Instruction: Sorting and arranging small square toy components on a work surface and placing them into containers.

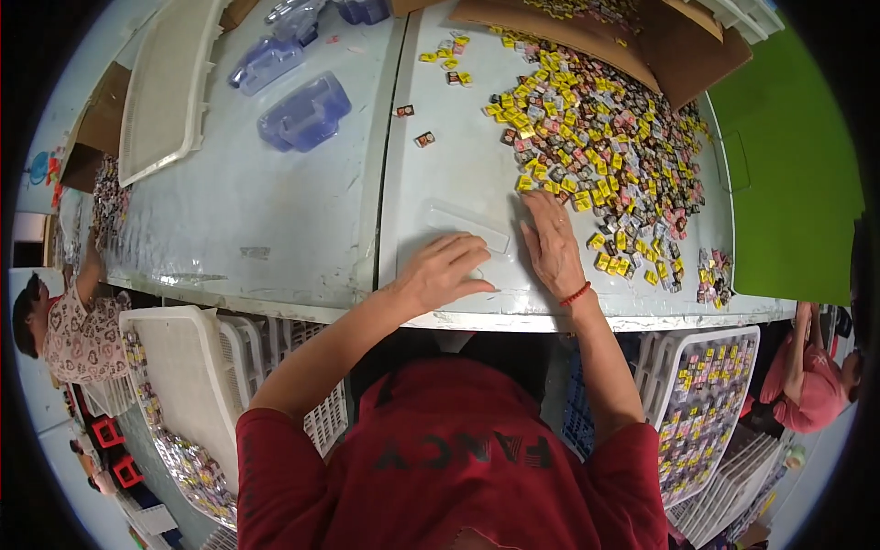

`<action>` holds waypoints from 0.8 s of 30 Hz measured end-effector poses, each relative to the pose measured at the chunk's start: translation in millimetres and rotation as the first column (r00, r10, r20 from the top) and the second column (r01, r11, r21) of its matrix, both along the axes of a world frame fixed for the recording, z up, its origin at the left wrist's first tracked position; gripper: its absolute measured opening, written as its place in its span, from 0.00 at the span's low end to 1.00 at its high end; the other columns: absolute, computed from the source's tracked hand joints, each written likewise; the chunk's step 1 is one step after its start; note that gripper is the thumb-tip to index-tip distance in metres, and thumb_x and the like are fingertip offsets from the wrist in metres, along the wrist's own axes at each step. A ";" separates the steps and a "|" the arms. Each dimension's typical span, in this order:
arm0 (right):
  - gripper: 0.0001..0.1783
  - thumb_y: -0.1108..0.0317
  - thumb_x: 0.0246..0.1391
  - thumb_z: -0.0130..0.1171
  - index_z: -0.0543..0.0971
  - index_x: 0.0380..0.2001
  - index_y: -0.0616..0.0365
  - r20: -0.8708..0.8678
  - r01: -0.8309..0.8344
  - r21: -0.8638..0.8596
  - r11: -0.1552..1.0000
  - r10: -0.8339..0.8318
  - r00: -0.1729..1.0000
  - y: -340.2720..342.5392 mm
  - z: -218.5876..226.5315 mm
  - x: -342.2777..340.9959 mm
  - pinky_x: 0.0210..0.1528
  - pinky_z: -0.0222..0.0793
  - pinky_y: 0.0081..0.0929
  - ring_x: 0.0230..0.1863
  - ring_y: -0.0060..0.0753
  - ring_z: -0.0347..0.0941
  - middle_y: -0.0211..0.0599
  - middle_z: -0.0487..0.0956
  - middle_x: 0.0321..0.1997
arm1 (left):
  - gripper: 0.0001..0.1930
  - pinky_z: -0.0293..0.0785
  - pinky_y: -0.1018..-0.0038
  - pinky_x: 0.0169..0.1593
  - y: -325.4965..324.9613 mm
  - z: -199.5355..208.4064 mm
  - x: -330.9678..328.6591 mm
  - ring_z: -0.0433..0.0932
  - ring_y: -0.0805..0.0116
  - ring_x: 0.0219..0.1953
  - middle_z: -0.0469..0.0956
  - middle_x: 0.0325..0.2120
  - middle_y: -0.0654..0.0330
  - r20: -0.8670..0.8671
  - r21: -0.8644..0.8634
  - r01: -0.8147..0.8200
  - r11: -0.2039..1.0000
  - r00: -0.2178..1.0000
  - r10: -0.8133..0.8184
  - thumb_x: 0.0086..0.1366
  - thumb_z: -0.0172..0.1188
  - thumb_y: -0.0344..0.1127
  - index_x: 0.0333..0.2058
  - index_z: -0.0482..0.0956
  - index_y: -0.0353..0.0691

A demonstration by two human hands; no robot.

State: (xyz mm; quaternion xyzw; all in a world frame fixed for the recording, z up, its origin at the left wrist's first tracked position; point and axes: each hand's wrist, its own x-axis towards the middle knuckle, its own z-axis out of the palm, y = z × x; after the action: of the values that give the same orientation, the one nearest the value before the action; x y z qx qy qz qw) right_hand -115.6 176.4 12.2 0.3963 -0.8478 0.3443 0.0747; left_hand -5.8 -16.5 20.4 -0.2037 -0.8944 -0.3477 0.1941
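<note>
Pretty bright shot overall — the light's fairly even and looks like it comes from above, so the pale desk (pixel 302 215) reads a bit washed out. Shadows are soft, just a faint darkening around the hands (pixel 553 246), while the space under the desk goes properly dim. There's some shine along the desk's front edge, plus little glints on the blue trays (pixel 307 112). Hands look reasonably crisp; the pile (pixel 605 128) gets mushy in the fine detail. Fisheye's doing its thing too — straight edges bow, the people (pixel 811 380) at both sides come out small and soft, and the corners drop to black.
</note>
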 end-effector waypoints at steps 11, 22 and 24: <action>0.18 0.78 0.61 0.43 0.68 0.55 0.62 0.238 0.121 -0.162 0.979 -0.080 0.968 -16.1 -17.1 -14.0 0.58 0.64 0.32 0.57 0.45 0.69 0.49 0.73 0.54 | 0.17 0.66 0.64 0.56 -5.8 -11.3 -115.0 0.70 0.53 0.52 0.74 0.48 0.55 0.178 -0.026 -0.026 0.999 0.984 0.030 0.55 0.63 0.31 0.44 0.76 0.37; 0.18 0.77 0.62 0.45 0.70 0.55 0.60 0.329 0.406 -0.204 0.891 -0.328 0.885 48.3 -12.3 0.4 0.55 0.64 0.24 0.54 0.29 0.70 0.38 0.75 0.54 | 0.16 0.68 0.66 0.52 -34.1 5.1 -75.2 0.72 0.56 0.46 0.76 0.40 0.55 0.197 -0.027 -0.015 1.000 0.980 0.020 0.52 0.66 0.33 0.40 0.78 0.37; 0.18 0.80 0.59 0.47 0.71 0.53 0.61 0.221 0.431 -0.151 0.890 -0.394 0.892 42.2 -10.0 6.9 0.57 0.65 0.29 0.54 0.38 0.71 0.44 0.75 0.53 | 0.15 0.68 0.66 0.50 -39.0 8.5 -57.3 0.72 0.57 0.45 0.75 0.40 0.55 0.201 -0.012 -0.100 0.995 0.974 0.100 0.52 0.66 0.33 0.39 0.77 0.36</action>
State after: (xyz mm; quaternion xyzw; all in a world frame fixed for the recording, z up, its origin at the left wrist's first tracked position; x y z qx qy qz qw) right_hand -108.6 218.6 2.3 0.1633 -0.8779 0.4374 0.1061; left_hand -63.1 -55.5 28.9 -0.1223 -0.9189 -0.3556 0.1195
